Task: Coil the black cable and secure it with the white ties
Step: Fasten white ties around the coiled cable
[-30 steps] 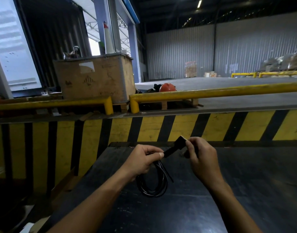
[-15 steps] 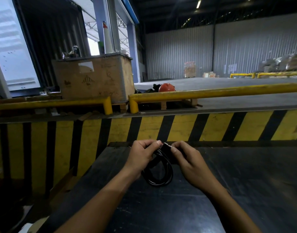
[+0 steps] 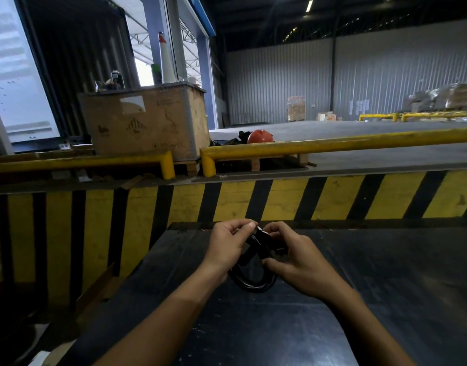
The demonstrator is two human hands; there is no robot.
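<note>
The black cable is wound into a small coil held between both hands just above the dark table. My left hand grips the coil's left side near its top. My right hand pinches the black plug end against the top of the coil, with the thumb pressing lower on the loops. A small white spot shows at the plug's tip; I cannot tell whether it is a tie. The coil's bottom loops hang below the hands.
A yellow and black striped barrier runs across just behind the table's far edge. Yellow rails, a large wooden crate and a red helmet sit beyond it. The table's left edge drops off toward the floor.
My right hand has brought the plug end down from above onto the coil. Both hands have closed in together and the coil has been lifted slightly.
</note>
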